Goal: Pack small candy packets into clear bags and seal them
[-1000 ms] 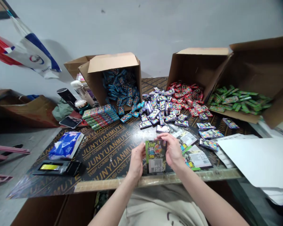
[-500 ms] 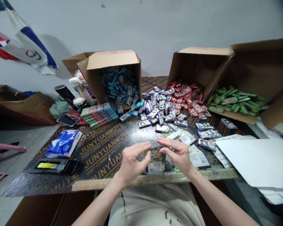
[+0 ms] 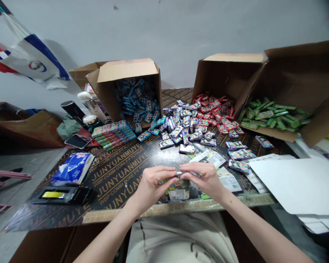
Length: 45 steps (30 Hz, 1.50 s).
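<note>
One left hand [image 3: 151, 184], one right hand [image 3: 205, 179]: fingers pinched together on one small pale item [image 3: 179, 173], above one printed packet [image 3: 178, 194].

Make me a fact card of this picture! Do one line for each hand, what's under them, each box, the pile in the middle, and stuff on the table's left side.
Left hand: left hand pinching a small greyish thing, too small to name
Right hand: right hand pinching its other side
Under hands: printed packet, partly hidden
Left box: blue packets
Middle box: red packets, some spilling out
Right box: green packets
Middle pile: mostly purple packets
Table's left side: phone, colourful stack, blue-and-white package
</note>
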Each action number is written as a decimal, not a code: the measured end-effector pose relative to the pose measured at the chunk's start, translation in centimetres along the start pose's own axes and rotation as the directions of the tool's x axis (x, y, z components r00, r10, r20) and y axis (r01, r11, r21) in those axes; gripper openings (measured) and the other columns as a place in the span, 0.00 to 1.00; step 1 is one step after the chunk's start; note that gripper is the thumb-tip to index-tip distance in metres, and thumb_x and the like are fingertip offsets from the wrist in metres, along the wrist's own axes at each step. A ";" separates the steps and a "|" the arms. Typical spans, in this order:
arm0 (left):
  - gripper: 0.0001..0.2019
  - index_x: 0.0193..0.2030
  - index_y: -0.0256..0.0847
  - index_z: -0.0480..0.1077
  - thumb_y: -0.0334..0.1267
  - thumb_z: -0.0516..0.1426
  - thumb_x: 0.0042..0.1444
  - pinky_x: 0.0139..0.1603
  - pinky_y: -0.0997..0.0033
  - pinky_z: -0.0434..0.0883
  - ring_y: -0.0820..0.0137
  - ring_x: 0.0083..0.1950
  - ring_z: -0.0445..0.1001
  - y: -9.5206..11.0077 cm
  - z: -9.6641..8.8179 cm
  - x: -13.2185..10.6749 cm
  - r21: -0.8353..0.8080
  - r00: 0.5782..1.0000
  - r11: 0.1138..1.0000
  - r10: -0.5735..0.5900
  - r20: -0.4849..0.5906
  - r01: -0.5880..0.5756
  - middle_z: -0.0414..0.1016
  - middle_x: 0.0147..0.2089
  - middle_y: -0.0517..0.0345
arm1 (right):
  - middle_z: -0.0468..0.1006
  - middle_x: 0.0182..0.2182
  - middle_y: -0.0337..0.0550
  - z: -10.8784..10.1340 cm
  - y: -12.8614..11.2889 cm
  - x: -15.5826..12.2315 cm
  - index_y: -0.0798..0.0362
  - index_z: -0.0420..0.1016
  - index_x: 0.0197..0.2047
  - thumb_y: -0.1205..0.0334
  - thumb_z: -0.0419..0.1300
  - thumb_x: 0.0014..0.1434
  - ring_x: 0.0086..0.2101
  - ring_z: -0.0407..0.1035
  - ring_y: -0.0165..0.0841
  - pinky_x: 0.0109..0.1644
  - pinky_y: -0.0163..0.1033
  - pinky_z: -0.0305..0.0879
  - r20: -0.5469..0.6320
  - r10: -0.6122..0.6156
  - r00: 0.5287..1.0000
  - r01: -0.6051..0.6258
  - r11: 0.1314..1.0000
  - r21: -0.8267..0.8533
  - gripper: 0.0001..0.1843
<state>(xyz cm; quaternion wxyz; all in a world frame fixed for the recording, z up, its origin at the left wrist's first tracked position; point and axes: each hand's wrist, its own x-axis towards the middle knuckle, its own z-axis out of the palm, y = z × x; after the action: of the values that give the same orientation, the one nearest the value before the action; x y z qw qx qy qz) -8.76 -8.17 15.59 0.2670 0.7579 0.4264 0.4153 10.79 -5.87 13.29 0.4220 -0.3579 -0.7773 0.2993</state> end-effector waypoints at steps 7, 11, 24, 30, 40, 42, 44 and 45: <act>0.06 0.29 0.37 0.77 0.37 0.60 0.48 0.27 0.74 0.70 0.68 0.27 0.75 -0.4 -0.3 1.3 -0.126 0.966 0.959 -0.246 0.076 0.254 0.78 0.26 0.54 | 0.79 0.30 0.40 -0.2 -0.2 0.8 0.48 0.78 0.36 0.59 0.56 0.57 0.30 0.73 0.32 0.35 0.37 0.68 0.080 -0.007 0.997 0.008 1.000 -0.014 0.09; 0.07 0.31 0.38 0.77 0.36 0.58 0.50 0.32 0.71 0.72 0.66 0.31 0.76 0.0 -0.5 1.6 -0.107 0.973 0.970 -0.209 0.102 0.219 0.79 0.30 0.53 | 0.79 0.27 0.39 -0.9 -0.6 1.9 0.49 0.79 0.32 0.58 0.56 0.57 0.27 0.72 0.32 0.30 0.35 0.66 0.118 0.043 0.992 -0.046 0.999 0.017 0.10; 0.08 0.36 0.43 0.77 0.34 0.56 0.54 0.43 0.68 0.72 0.67 0.39 0.77 -3.3 -0.4 -0.3 -0.049 0.987 0.996 -0.086 -0.135 0.080 0.78 0.39 0.52 | 0.74 0.48 0.43 -0.8 2.9 1.6 0.45 0.74 0.45 0.64 0.56 0.57 0.48 0.68 0.38 0.52 0.46 0.64 -0.025 -0.087 0.996 0.084 0.993 -0.077 0.13; 0.12 0.36 0.37 0.76 0.43 0.60 0.47 0.44 0.62 0.73 0.61 0.39 0.77 -10.4 -5.9 -5.0 -0.230 0.566 0.833 -0.519 -0.640 0.503 0.79 0.37 0.51 | 0.68 0.52 0.49 6.2 7.1 16.1 0.50 0.70 0.50 0.54 0.55 0.57 0.54 0.59 0.41 0.57 0.49 0.54 0.090 -0.152 0.984 0.172 0.940 -0.295 0.18; 0.20 0.45 0.40 0.73 0.51 0.53 0.52 0.55 0.55 0.65 0.56 0.56 0.66 -16.9 -12.5 -7.8 0.495 0.748 0.578 -0.360 -0.558 0.648 0.68 0.55 0.45 | 0.56 0.60 0.53 20.4 14.2 32.9 0.51 0.57 0.60 0.52 0.54 0.57 0.58 0.48 0.49 0.58 0.56 0.43 0.563 0.135 0.816 0.264 0.778 -0.570 0.29; 0.26 0.54 0.37 0.66 0.50 0.53 0.52 0.59 0.52 0.58 0.54 0.63 0.56 -18.5 -15.5 -2.9 0.625 0.815 0.538 -0.249 -0.523 0.566 0.58 0.62 0.40 | 0.59 0.58 0.56 19.9 15.0 32.4 0.52 0.56 0.61 0.52 0.57 0.54 0.56 0.53 0.50 0.56 0.55 0.47 0.606 0.168 0.778 0.279 0.771 -0.572 0.33; 0.31 0.60 0.39 0.57 0.50 0.54 0.52 0.61 0.45 0.52 0.52 0.66 0.48 -20.5 -18.3 1.6 0.703 0.838 0.462 -0.224 -0.497 0.541 0.49 0.66 0.40 | 0.62 0.56 0.57 18.5 15.6 30.8 0.53 0.55 0.62 0.53 0.60 0.51 0.54 0.57 0.49 0.55 0.53 0.50 0.645 0.186 0.741 0.303 0.765 -0.568 0.37; 0.33 0.62 0.40 0.55 0.51 0.55 0.51 0.60 0.42 0.50 0.51 0.66 0.46 -21.5 -19.5 3.3 0.724 0.843 0.433 -0.225 -0.489 0.536 0.47 0.66 0.40 | 0.63 0.55 0.57 17.7 15.7 30.0 0.52 0.55 0.62 0.53 0.62 0.48 0.52 0.59 0.49 0.54 0.52 0.51 0.677 0.187 0.712 0.326 0.766 -0.554 0.39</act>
<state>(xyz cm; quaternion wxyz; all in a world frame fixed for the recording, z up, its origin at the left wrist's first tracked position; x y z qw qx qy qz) -33.64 6.31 10.58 -0.1163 0.5931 0.7707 0.2018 -11.45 24.42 6.27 -0.0395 -0.3072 -0.9443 0.1114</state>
